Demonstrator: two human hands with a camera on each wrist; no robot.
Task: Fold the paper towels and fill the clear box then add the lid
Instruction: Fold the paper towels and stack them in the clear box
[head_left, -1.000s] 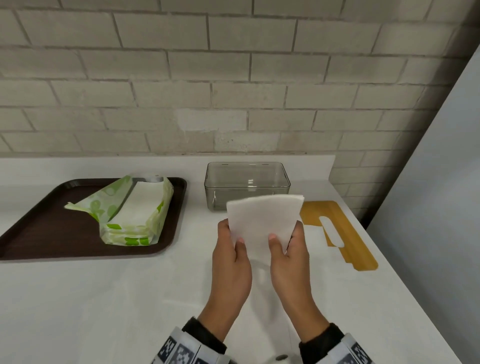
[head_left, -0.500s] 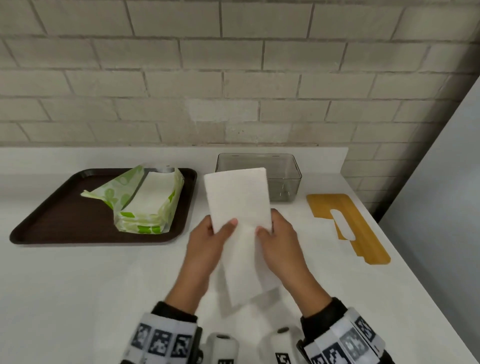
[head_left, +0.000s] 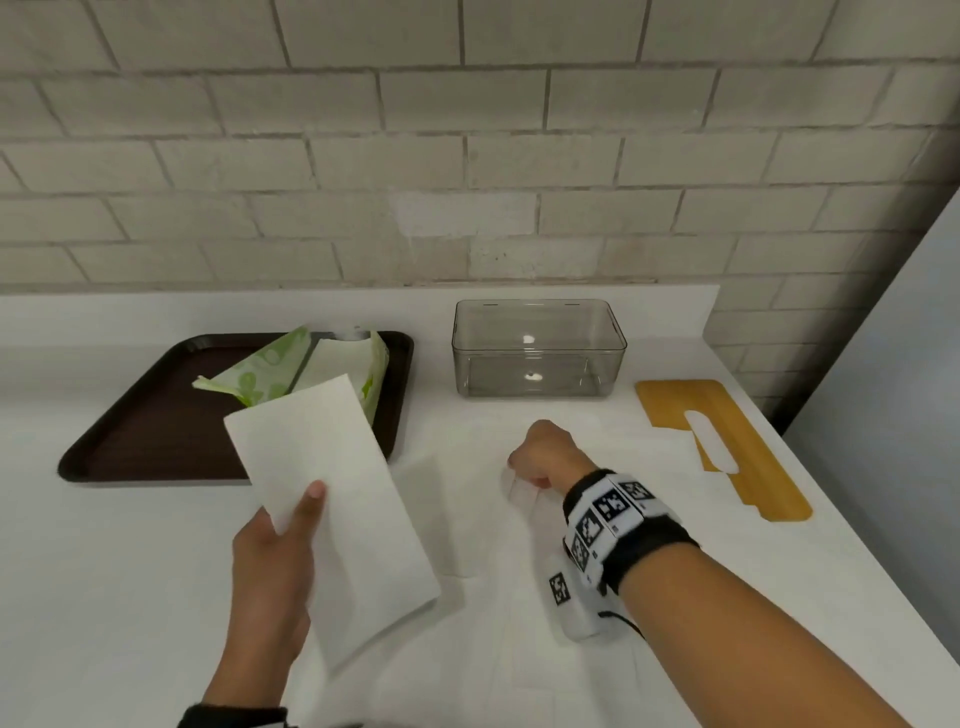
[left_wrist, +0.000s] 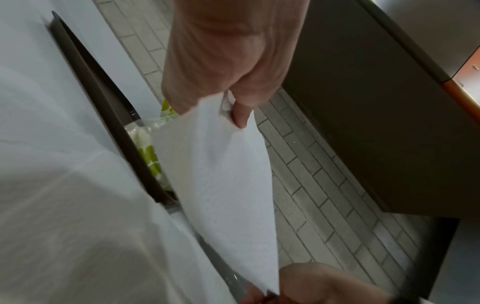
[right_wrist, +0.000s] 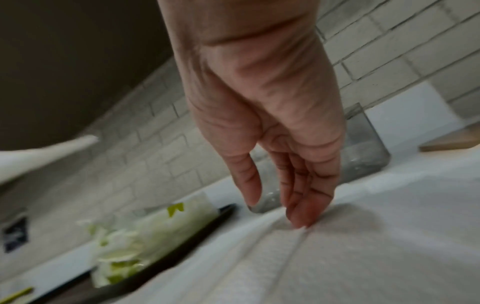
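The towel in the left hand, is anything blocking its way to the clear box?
Nothing visible: only bare counter lies between the towel and the box, which is open on top and empty.

a dark brown tray (head_left: 156, 441) sits at the left on the white counter (head_left: 130, 597), a pale brick wall (head_left: 467, 156) behind.

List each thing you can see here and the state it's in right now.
clear box: empty, open, upright
lid: flat on counter, off the box
paper towel: folded, held up in left hand
right hand: fingertips on counter, holding nothing
towel pack: torn open, on tray
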